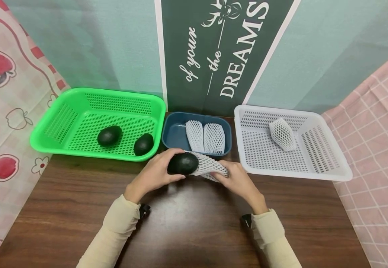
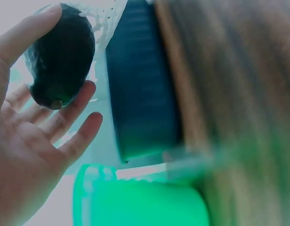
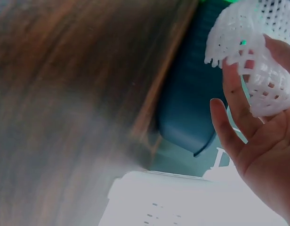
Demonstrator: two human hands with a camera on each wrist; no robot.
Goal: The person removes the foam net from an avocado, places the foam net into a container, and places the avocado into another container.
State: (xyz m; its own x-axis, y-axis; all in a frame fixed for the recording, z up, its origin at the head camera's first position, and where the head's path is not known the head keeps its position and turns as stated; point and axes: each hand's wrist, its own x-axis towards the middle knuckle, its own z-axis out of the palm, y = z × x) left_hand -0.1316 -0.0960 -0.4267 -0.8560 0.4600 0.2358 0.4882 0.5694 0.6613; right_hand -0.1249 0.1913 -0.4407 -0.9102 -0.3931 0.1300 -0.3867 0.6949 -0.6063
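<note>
My left hand (image 1: 155,169) grips a dark avocado (image 1: 183,163) between thumb and fingers, and its stem end shows in the left wrist view, where the avocado (image 2: 62,56) lies under the thumb. My right hand (image 1: 237,178) pinches a white foam net sleeve (image 1: 210,166). The sleeve's left end meets the avocado's right side; how far it reaches over the fruit is hard to tell. Up close in the right wrist view, the thumb and a finger hold the sleeve (image 3: 267,84). Both hands are above the table, just in front of the blue tub (image 1: 175,139).
Two white net sleeves (image 1: 214,137) lie in the blue tub. At left a green basket (image 1: 80,150) holds two dark avocados (image 1: 109,136). A white basket (image 1: 294,173) at right holds one net-wrapped piece (image 1: 282,134). The brown wooden table (image 1: 194,230) extends in front.
</note>
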